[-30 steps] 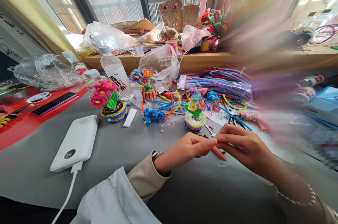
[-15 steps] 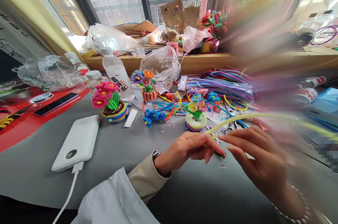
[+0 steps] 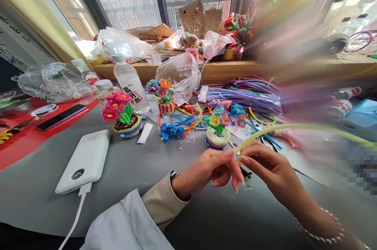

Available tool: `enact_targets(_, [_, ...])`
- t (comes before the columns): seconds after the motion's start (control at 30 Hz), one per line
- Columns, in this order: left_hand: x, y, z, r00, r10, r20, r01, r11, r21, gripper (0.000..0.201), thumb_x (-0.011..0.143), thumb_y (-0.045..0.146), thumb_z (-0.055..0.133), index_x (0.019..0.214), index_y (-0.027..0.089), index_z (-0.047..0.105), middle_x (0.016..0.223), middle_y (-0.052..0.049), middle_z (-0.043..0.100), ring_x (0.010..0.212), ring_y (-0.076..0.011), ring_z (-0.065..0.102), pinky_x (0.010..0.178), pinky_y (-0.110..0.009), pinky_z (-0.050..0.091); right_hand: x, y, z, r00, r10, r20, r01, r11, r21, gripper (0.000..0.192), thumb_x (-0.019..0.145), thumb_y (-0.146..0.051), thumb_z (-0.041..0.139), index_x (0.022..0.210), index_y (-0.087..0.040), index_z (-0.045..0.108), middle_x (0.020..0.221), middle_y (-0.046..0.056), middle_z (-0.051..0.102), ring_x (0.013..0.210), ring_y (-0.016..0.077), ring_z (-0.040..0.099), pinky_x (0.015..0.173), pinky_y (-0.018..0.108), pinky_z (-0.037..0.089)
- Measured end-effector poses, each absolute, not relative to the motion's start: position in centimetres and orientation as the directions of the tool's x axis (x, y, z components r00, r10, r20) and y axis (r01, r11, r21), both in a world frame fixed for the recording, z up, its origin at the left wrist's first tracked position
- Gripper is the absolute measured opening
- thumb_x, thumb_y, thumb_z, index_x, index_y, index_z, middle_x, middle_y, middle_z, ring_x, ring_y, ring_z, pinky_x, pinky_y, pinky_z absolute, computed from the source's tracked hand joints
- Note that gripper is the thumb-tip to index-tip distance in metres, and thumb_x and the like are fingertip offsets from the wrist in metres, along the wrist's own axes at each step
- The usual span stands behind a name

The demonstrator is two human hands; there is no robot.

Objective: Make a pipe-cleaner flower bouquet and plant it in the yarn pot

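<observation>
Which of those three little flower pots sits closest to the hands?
The one with the pale yellow-green wound base and mixed pastel blooms, just beyond the left hand. The pink-flowered pot and the red-striped pot stand farther back left.

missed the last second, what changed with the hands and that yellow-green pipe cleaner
A second ago no yellow-green pipe cleaner showed between the hands. Half a second ago it appeared, with the right hand drawn away rightward; now that hand is back against the left hand, both pinching its near end. The flower pots and power bank stayed put.
</observation>
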State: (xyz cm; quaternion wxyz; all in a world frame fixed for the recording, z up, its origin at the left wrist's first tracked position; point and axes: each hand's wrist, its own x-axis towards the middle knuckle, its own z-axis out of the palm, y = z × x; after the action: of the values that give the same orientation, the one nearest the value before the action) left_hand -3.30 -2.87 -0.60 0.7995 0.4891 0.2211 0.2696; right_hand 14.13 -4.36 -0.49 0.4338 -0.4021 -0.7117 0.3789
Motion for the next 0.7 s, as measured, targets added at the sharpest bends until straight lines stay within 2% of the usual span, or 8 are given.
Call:
enact_targets(0.1, [-3.3, -2.86, -0.42, 0.757, 0.644, -0.11, -0.182, 0.37, 0.911, 0.046, 0.085, 0.037, 0.033, 0.065, 0.007, 0.062, 0.056, -0.004, 0.056, 0.033, -0.002, 0.03, 0.036, -0.021, 0.016, 14.19, -4.37, -0.44, -0.271, 0.879, 0.392, 0.275, 0.461, -0.844, 0.011, 0.08, -0.024, 0.054, 0.072, -0.021, 0.06, 0.073, 0.001, 0.058, 0.067, 0.0121, 0.055, 0.057, 0.021, 0.047])
enact_targets(0.27, [-3.32, -2.9, -0.52, 0.772, 0.633, -0.061, -0.172, 0.299, 0.939, 0.044, 0.085, 0.031, 0.032, 0.064, 0.007, 0.063, 0.054, -0.005, 0.056, 0.036, -0.0033, 0.031, 0.039, -0.022, 0.019, 14.12, -4.7, -0.41, -0.241, 0.811, 0.534, 0.362, 0.585, -0.726, 0.008, 0.077, -0.016, 0.056, 0.075, -0.022, 0.062, 0.071, 0.001, 0.059, 0.064, 0.0112, 0.056, 0.053, 0.019, 0.046])
enact_targets(0.53, [-3.48, -2.82, -0.06, 0.823, 0.565, -0.058, -0.106, 0.253, 0.962, 0.044, 0.086, 0.032, 0.029, 0.067, 0.008, 0.06, 0.061, -0.005, 0.055, 0.043, -0.0048, 0.035, 0.042, -0.023, 0.022, 14.02, -4.62, -0.45, -0.288, 0.796, 0.532, 0.266, 0.6, -0.754, 0.008, 0.077, -0.016, 0.056, 0.075, -0.021, 0.061, 0.071, 0.001, 0.059, 0.063, 0.0115, 0.056, 0.049, 0.019, 0.047])
enact_targets(0.7, [-3.38, -2.68, 0.0, 0.791, 0.595, -0.139, -0.025, 0.259, 0.966, 0.045, 0.084, 0.039, 0.033, 0.056, 0.01, 0.052, 0.052, -0.001, 0.047, 0.041, -0.0046, 0.035, 0.042, -0.022, 0.022, 13.93, -4.85, -0.95, -0.246, 0.775, 0.582, 0.312, 0.632, -0.71, 0.01, 0.076, -0.014, 0.057, 0.077, -0.023, 0.063, 0.073, 0.002, 0.057, 0.067, 0.0135, 0.056, 0.055, 0.023, 0.049])
